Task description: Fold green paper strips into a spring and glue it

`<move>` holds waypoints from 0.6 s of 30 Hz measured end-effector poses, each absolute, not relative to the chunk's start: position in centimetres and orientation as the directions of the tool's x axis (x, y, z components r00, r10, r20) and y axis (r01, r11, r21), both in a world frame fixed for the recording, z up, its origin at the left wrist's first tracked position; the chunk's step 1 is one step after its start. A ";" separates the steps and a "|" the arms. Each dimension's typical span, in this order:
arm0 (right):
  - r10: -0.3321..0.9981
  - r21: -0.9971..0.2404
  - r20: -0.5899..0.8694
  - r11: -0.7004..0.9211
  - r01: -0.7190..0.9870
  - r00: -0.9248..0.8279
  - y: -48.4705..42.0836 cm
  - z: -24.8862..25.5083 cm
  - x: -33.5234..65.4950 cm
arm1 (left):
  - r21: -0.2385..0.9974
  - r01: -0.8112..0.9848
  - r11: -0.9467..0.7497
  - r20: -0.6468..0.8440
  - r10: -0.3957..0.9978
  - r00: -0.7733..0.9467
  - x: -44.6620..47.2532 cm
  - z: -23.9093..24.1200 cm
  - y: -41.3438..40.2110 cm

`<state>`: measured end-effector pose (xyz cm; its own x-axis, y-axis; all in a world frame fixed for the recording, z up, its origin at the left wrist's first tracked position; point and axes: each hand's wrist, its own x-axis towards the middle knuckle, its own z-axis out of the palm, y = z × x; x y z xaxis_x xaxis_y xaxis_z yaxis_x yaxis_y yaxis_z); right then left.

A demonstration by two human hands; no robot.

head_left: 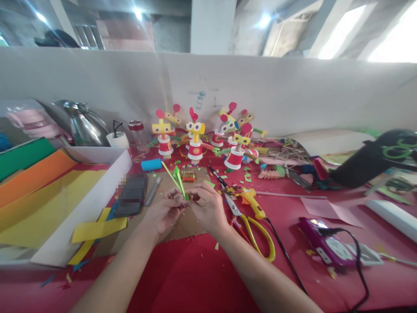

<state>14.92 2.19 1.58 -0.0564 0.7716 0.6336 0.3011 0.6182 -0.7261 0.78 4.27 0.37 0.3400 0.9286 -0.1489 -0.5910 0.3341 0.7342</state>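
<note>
My left hand [162,212] and my right hand [208,208] meet over a brown cardboard sheet [182,226] on the red table. Both pinch the lower end of thin green paper strips [176,178], which stick up and away in a V between the fingers. A small folded red-and-green paper spring [188,175] lies just beyond the strips. Yellow-handled scissors [252,226] lie right of my right hand, with a yellow glue gun [250,199] above them.
Several paper-cup figures [195,150] stand at the back. A white tray of coloured paper sheets [42,191] sits left, a dark phone [132,195] beside it, a metal kettle [83,124] behind. A purple power strip [325,248] and a black tool [371,158] lie right.
</note>
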 end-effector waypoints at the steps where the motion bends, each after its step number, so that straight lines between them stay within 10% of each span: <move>1: 0.778 -0.734 0.626 0.610 0.300 -0.052 2.2 1.7 14.9 | 0.728 -0.601 0.329 -0.153 0.933 0.325 0.8 0.4 4.3; 18: 0.987 -0.972 0.155 0.159 -0.176 0.038 2.8 0.9 14.4 | 0.923 -0.374 0.090 -0.111 0.993 -0.033 1.6 1.0 3.7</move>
